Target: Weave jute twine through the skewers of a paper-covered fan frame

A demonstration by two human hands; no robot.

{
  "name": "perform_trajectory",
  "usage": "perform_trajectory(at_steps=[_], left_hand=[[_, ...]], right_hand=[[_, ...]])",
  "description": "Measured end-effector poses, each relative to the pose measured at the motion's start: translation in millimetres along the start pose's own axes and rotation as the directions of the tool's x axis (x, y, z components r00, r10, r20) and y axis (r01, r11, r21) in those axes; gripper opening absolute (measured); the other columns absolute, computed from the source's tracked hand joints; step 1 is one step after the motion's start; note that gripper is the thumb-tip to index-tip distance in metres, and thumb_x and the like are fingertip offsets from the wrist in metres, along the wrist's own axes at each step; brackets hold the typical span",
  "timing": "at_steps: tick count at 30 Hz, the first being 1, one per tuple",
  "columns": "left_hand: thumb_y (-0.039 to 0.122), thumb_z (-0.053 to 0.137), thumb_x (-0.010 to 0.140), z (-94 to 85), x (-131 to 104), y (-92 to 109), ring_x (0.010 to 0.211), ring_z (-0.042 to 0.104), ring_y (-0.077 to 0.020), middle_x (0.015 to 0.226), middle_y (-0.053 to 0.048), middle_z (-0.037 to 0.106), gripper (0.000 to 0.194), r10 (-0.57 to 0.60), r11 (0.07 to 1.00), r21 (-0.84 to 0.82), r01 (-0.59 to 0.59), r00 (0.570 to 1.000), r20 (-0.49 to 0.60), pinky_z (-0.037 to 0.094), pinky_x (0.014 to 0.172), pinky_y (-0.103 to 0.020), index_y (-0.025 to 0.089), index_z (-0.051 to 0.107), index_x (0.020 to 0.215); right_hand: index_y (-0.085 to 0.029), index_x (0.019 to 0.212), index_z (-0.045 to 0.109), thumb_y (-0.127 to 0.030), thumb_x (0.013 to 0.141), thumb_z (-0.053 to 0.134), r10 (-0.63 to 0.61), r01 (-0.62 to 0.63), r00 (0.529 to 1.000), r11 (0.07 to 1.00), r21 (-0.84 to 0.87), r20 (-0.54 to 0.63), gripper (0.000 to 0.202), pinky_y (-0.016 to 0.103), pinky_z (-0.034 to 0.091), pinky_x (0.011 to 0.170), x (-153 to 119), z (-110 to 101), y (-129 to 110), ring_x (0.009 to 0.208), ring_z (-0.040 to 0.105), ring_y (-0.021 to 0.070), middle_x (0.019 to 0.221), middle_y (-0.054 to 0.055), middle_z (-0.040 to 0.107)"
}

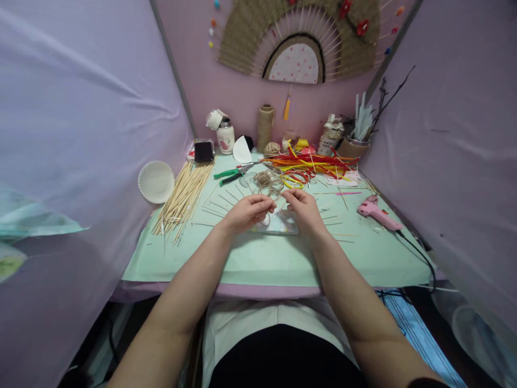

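Observation:
Both of my hands are over the middle of the table, close together, each with thumb and fingers pinched. My left hand [251,211] and my right hand [302,210] appear to hold a thin strand of twine, hard to make out at the fingertips. Just behind them lies a loose tangle of brown twine [266,180]. Below the hands, partly covered by them, sits a pale half-round piece [278,226] with a straight near edge. Thin sticks [218,205] fan out from it to the left and right.
Bamboo sticks [181,199] and a white paper plate [156,182] lie left. Green-handled pliers [228,173] rest behind my left hand. Red and yellow pipe cleaners [311,161] and a twine spool [265,128] are behind. A pink glue gun [379,213] lies right. A woven fan [299,43] hangs above.

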State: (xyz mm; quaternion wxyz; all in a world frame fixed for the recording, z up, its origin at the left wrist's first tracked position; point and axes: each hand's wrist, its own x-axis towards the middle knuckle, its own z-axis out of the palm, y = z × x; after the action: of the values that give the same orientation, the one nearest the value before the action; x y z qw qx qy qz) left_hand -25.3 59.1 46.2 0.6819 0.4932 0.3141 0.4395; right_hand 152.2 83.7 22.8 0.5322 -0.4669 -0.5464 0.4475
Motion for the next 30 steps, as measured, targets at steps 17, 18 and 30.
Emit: perform_trajectory(at_steps=[17, 18, 30], left_hand=[[0.025, 0.062, 0.079, 0.2, 12, -19, 0.054, 0.051, -0.0089, 0.076, -0.001, 0.070, 0.024, 0.279, 0.921, 0.365, -0.135, 0.882, -0.380, 0.038, 0.050, -0.020, 0.019, 0.055, 0.101], [0.026, 0.064, 0.078, -0.6, 12, -17, 0.049, 0.046, -0.0068, 0.077, -0.002, 0.071, 0.025, 0.260, 0.949, 0.275, -0.156, 0.879, -0.400, 0.034, 0.047, -0.019, 0.018, 0.056, 0.100], [0.037, 0.074, 0.075, 3.2, 3, -4, 0.047, 0.033, -0.0037, 0.077, -0.005, 0.071, 0.032, 0.234, 0.972, -0.005, -0.237, 0.964, -0.123, 0.025, 0.047, -0.020, 0.016, 0.065, 0.098]], right_hand=[[-0.022, 0.078, 0.066, -0.038, 0.085, 0.063, -0.361, 0.362, 0.920, 0.932, 0.026, 0.152, 0.018, 0.029, 0.043, 0.071, -11, 0, -15, 0.079, 0.054, 0.0159, 0.085, 0.002, 0.060], [-0.022, 0.078, 0.065, -0.038, 0.085, 0.063, -0.345, 0.346, 0.927, 0.938, 0.019, 0.146, 0.018, 0.029, 0.043, 0.070, -11, 0, -15, 0.078, 0.054, 0.0156, 0.085, 0.002, 0.060], [-0.021, 0.075, 0.065, -0.040, 0.069, 0.070, 0.086, -0.072, 0.994, 0.976, 0.208, -0.061, 0.021, 0.023, 0.035, 0.053, 1, -1, -4, 0.060, 0.043, 0.0102, 0.067, -0.003, 0.052]])
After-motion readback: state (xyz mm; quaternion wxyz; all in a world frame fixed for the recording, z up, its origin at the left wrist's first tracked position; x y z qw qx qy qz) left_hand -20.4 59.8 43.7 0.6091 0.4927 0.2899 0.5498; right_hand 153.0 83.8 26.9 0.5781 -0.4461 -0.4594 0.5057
